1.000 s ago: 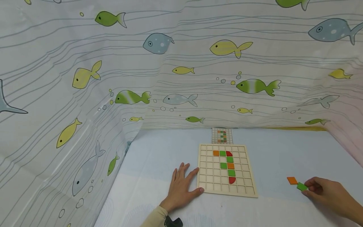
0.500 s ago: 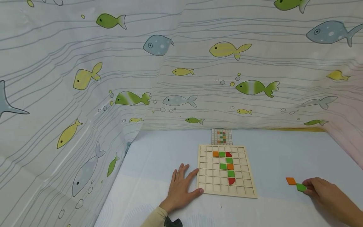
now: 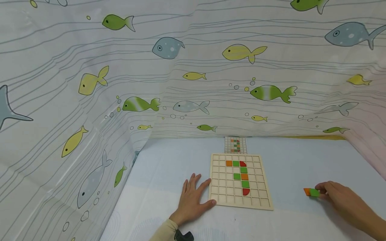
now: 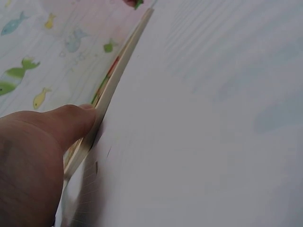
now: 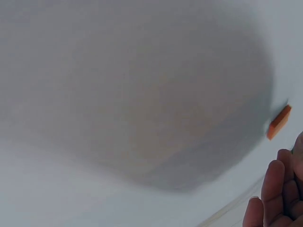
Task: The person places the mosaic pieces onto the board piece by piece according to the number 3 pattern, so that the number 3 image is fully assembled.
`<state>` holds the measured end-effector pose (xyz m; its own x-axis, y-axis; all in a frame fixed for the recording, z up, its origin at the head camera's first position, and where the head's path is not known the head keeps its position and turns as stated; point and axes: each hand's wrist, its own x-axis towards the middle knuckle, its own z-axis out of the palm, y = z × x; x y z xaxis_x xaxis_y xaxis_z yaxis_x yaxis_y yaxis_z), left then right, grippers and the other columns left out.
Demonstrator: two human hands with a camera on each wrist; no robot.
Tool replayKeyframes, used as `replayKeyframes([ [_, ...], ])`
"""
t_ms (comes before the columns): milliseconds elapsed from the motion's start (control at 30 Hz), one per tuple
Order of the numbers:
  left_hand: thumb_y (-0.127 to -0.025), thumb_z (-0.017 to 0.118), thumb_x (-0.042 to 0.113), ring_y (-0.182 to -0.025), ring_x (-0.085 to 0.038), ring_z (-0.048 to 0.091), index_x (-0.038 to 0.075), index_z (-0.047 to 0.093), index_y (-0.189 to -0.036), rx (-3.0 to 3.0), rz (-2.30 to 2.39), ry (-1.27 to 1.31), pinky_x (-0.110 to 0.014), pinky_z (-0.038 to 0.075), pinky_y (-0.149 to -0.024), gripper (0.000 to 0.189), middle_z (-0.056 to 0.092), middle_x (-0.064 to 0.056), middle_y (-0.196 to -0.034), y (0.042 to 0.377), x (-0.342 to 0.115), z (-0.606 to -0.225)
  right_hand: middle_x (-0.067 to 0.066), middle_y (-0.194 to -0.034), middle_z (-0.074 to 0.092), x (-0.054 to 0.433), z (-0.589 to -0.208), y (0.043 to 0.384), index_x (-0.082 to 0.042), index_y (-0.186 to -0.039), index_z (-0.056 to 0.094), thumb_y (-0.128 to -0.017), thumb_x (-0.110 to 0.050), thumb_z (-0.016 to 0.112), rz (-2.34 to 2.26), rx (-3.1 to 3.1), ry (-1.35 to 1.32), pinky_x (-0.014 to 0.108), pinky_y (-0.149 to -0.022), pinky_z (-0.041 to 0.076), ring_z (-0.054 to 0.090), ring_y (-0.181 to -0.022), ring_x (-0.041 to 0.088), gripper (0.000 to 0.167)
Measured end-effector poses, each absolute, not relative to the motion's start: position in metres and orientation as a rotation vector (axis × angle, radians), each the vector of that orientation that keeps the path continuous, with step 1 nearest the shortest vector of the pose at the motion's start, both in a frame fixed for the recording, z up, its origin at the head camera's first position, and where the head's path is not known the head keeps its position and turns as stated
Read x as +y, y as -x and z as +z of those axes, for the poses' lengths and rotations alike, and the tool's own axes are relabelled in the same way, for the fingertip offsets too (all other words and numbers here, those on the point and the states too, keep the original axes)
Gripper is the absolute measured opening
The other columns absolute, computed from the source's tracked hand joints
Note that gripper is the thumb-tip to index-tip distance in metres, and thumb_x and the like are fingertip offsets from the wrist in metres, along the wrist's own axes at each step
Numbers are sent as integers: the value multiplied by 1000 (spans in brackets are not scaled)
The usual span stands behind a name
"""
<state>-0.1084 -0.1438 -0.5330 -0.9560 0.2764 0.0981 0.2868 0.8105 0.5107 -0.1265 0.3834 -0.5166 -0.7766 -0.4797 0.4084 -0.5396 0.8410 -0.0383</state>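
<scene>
At the right of the head view my right hand (image 3: 339,197) pinches a green square tile (image 3: 314,193) between thumb and fingers. That tile partly overlaps an orange tile (image 3: 306,191) on the table; the orange tile (image 5: 279,122) also shows in the right wrist view. My left hand (image 3: 192,199) lies with fingers spread at the left edge of a wooden grid board (image 3: 223,195). Its thumb (image 4: 71,122) touches the board's near edge in the left wrist view. Green tiles (image 3: 245,184), orange tiles (image 3: 244,176) and red rounded tiles (image 3: 246,192) sit in the board's cells.
Behind the board lies a small printed pattern card (image 3: 235,145) with a similar coloured design. A fish-print curtain (image 3: 193,90) hangs round the back and sides of the pale table (image 3: 169,167).
My right hand has moved left with the green tile, which now overlaps the orange one where it earlier lay beside it. The left hand and board stay put.
</scene>
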Motion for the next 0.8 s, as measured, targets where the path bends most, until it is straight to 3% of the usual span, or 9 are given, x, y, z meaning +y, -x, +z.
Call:
replayKeyframes([
  [167, -95, 65, 64, -162, -47, 19, 25, 52, -157, -2972, -841, 462, -71, 13, -127, 75, 36, -20, -167, 109, -144, -534, -12, -92, 68, 367, -515, 130, -16, -101, 66, -103, -45, 62, 252, -2556, -822, 12, -74, 48, 65, -81, 8, 30],
  [267, -95, 64, 64, -162, -47, 19, 25, 51, -158, -2974, -846, 463, -71, 13, -127, 75, 35, -20, -167, 109, -144, -534, -13, -93, 68, 355, -513, 131, -15, -101, 67, -96, -28, 76, 244, -2575, -835, 22, -73, 54, 66, -82, 9, 16],
  [433, -95, 64, 65, -162, -47, 19, 26, 51, -158, -2974, -844, 467, -71, 14, -127, 75, 35, -20, -167, 110, -144, -535, -11, -95, 70, 337, -509, 137, -15, -101, 68, -85, -20, 86, 236, -2593, -865, 35, -72, 60, 69, -82, 14, 25],
  [500, -95, 64, 65, -162, -47, 19, 26, 51, -158, -2977, -843, 466, -71, 13, -127, 75, 35, -20, -167, 110, -144, -536, -11, -94, 71, 332, -508, 138, -15, -101, 68, -99, -35, 72, 220, -2592, -880, 35, -70, 60, 68, -82, 13, 20],
  [600, -95, 64, 66, -163, -45, 18, 27, 51, -158, -2986, -846, 459, -70, 13, -128, 76, 35, -19, -168, 110, -144, -536, -11, -94, 70, 323, -504, 140, -16, -102, 68, -106, -55, 36, 198, -2612, -886, 36, -70, 59, 67, -82, 12, 50],
  [667, -94, 64, 66, -163, -44, 17, 27, 51, -158, -2994, -850, 447, -69, 11, -128, 76, 34, -18, -169, 111, -144, -536, -11, -95, 70, 317, -501, 142, -16, -102, 68, -106, -54, 44, 180, -2635, -879, 36, -70, 59, 67, -82, 12, 44],
  [700, -94, 64, 66, -163, -44, 16, 27, 51, -158, -2996, -852, 443, -69, 11, -129, 76, 34, -18, -169, 111, -144, -537, -11, -95, 70, 314, -500, 143, -16, -102, 68, -106, -48, 56, 172, -2647, -873, 37, -71, 59, 67, -83, 12, 34],
  [733, -94, 64, 67, -164, -43, 16, 28, 51, -158, -3000, -851, 438, -68, 11, -129, 76, 34, -18, -169, 111, -144, -537, -11, -95, 70, 310, -498, 143, -17, -102, 68, -102, -40, 70, 170, -2668, -867, 37, -71, 59, 66, -83, 11, 23],
  [800, -94, 64, 67, -164, -43, 15, 28, 51, -158, -3006, -852, 431, -67, 10, -130, 76, 33, -17, -169, 110, -144, -537, -11, -95, 69, 304, -495, 144, -17, -102, 68, -86, -19, 89, 167, -2696, -859, 38, -72, 59, 66, -84, 11, 27],
])
